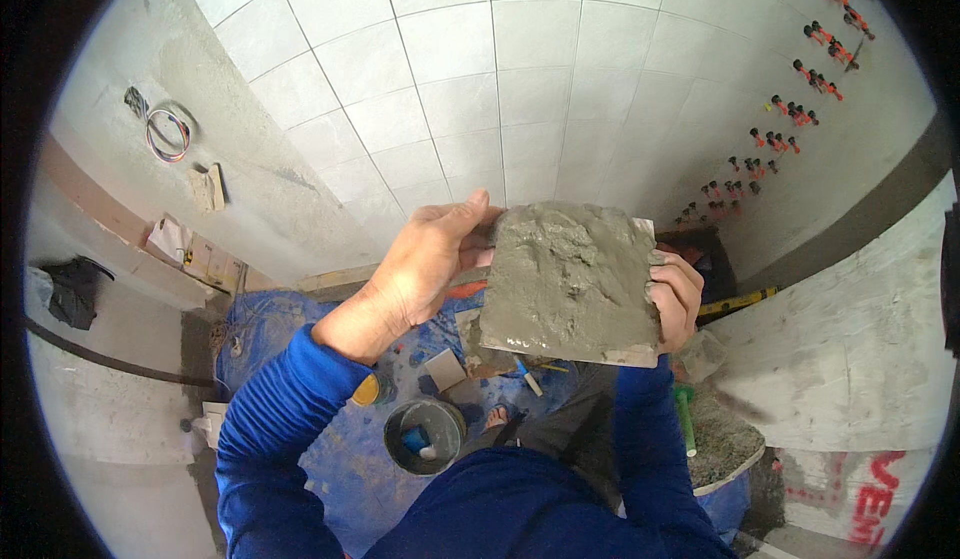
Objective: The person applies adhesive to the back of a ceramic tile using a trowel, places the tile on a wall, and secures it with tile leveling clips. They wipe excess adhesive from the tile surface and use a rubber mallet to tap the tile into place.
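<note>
A tile [646,229], buried under wet mortar [572,279], sits between the hands — heavy, I'd guess, brittle, slick-faced, best held by its edges. The right hand [675,301] grips one edge; the left hand [425,259] meets the other — whether gripping, I can't tell.

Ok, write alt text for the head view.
A right hand holds a tile thickly coated in grey mortar, the left hand at its opposite edge, facing a pale tiled wall. Below, a bucket stands on a blue tarp.
</note>
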The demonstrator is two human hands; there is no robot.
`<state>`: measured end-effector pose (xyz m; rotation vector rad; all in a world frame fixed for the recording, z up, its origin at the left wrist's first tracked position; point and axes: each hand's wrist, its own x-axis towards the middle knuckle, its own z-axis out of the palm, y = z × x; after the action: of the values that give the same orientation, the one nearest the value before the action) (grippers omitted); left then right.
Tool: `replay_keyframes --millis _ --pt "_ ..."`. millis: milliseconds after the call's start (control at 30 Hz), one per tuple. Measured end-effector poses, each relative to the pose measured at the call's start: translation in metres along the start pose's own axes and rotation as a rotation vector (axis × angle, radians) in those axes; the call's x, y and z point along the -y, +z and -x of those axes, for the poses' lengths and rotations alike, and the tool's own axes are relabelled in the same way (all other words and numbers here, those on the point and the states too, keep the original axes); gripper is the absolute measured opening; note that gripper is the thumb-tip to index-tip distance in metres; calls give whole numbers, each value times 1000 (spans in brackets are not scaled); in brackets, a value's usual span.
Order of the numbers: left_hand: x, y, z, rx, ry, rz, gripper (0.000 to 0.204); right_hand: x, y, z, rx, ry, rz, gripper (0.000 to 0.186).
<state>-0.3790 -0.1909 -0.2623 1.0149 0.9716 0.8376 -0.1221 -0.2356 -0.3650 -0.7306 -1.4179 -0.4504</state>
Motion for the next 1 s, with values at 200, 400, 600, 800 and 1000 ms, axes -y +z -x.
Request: replay_keyframes --millis 200,400,600,800,1000 --pt "17 -5 15 -34 -10 -53 56 9 -3 6 27 11 -1 22" --pt "65 -8 -1 -167 -17 -20 53 -15 9 37 109 105 -39 25" --pt "137 -10 -46 -227 -50 -12 52 -71 19 119 101 166 -94 31" --pt "212 -25 -88 -244 47 60 50 -119 44 198 -8 97 -57 31" --pt "349 -78 -129 -252 37 147 50 -144 72 327 23 122 -66 27"
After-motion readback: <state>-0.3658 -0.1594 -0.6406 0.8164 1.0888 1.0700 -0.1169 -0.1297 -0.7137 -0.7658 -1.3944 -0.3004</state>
